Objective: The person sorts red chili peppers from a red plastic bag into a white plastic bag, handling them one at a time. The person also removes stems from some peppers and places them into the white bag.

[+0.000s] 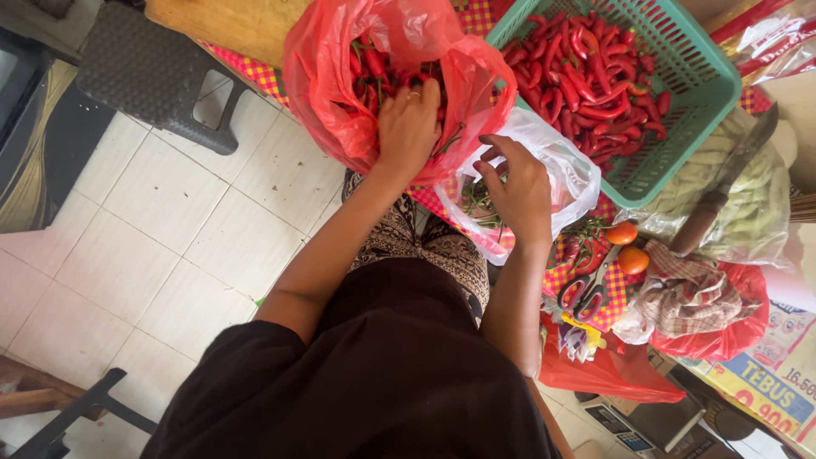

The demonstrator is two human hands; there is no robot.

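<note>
Reaching into a crinkly red plastic bag [340, 93], the left hand [408, 127] cups glossy chillies [374, 68]; right hand [518, 191] half-curled, empty.

Dark brown top, patterned trousers, ring on left hand [408, 127].

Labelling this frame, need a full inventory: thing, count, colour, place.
red bag: one, red, top centre, holds red chillies
clear bag: one, clear, right of red bag
basket: one, green, top right, holds red chillies
tomatoes: two, orange-red, below basket
scissors: one, dark handles, on checked cloth
knife: one, brown handle, on bag of pale pods
stool: one, dark grey, top left
left hand: one, inside red bag
right hand: one, at mouth of clear bag
</note>
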